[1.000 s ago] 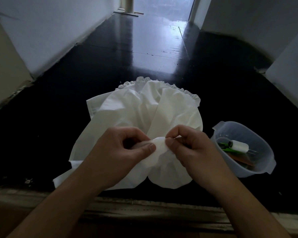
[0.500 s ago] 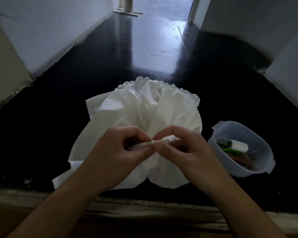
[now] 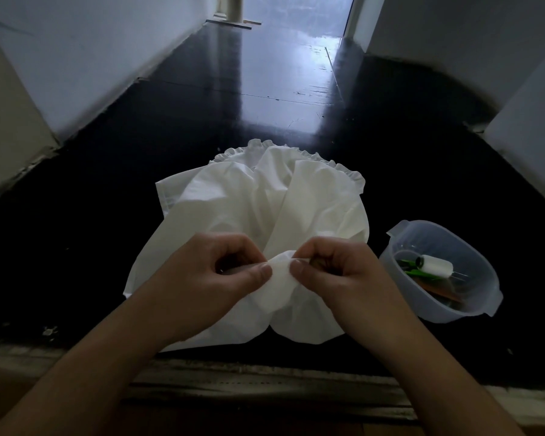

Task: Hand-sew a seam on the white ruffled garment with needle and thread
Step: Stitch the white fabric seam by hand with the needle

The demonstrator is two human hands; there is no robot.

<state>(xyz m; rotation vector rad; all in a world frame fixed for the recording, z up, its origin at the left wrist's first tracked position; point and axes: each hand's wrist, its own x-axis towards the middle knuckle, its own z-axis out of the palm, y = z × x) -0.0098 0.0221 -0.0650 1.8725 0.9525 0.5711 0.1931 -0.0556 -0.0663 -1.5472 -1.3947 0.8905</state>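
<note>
The white ruffled garment (image 3: 252,215) lies bunched on the black floor (image 3: 107,190), its frilled edge on the far side. The left hand (image 3: 202,278) and right hand (image 3: 337,272) each pinch a raised fold at its near edge, fingers curled, thumbs nearly meeting. No needle can be made out. Just right of the garment stands a translucent plastic tub (image 3: 416,234) holding a white thread spool (image 3: 436,265).
</note>
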